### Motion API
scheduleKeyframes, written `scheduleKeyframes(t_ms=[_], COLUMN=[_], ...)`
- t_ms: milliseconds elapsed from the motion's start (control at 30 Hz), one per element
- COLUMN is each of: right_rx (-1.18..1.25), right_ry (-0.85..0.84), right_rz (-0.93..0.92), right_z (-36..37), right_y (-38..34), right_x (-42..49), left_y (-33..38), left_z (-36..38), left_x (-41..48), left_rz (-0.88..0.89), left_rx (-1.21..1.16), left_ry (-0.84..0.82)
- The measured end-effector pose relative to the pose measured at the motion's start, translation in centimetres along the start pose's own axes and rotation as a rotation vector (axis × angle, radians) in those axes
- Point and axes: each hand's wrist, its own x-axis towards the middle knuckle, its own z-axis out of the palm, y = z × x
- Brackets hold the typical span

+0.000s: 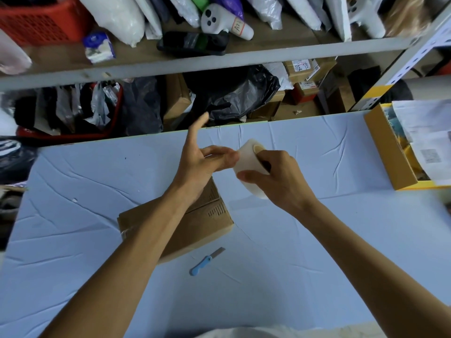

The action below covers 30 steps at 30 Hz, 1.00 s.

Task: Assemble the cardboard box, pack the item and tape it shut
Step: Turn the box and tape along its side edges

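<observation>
— Nearest the head camera is a white garment edge, then both forearms reaching out over the table (317,240). What are the hands doing?

— Beyond the cardboard box (200,228), the right hand (275,184) is curled around a roll of clear tape (249,164), gripping it. Just left of the roll, the left hand (202,162) pinches at its edge with thumb and bent fingers, the index finger sticking up free. I judge it is hunting for the tape's loose end.

— And the box?

— Closed, lying flat on the table, partly under the left forearm. Something glossy shows on its left corner, perhaps tape already. Just on the near side of the box lies a blue-handled knife (206,262), blade out.

— What might go wrong?

— Clear tape could split or fold onto itself if peeled crookedly. Also, an arm dropping back toward the box could brush that open blade.
</observation>
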Motion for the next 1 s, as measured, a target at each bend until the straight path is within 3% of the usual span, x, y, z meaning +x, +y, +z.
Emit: scheduleKeyframes(t_ms=[200, 300, 400, 600, 667, 867, 1000], right_rx=[-0.084, -0.068, -0.069, 0.025, 0.040, 0.436, 0.466], right_ry=[0.012, 0.036, 0.045, -0.012, -0.025, -0.153, -0.177], right_rz=[-0.004, 0.028, 0.031, 0.359, 0.400, 0.290, 0.249], right_z=[0.3, 0.5, 0.4, 0.5, 0.7, -0.1, -0.8], right_y=[0.4, 0.7, 0.5, 2.9, 3.6, 5.1, 6.2], right_x=[-0.5, -0.7, -0.8, 1.0, 0.8, -1.2, -1.2], left_y=[0.7, 0.9, 1.0, 0.6, 0.1, 0.7, 0.5], left_z=[0.3, 0.3, 0.3, 1.9, 1.7, 0.2, -0.1], left_x=[0.1, 0.4, 0.4, 0.4, 0.9, 2.9, 3.3], left_rz=[-0.015, 0.068, 0.071, 0.185, 0.120, -0.062, -0.119], left_rx=[0.189, 0.363, 0.370, 0.528, 0.496, 0.404, 0.392], left_ry=[-0.028, 0.034, 0.085, 0.145, 0.167, 0.078, 0.032])
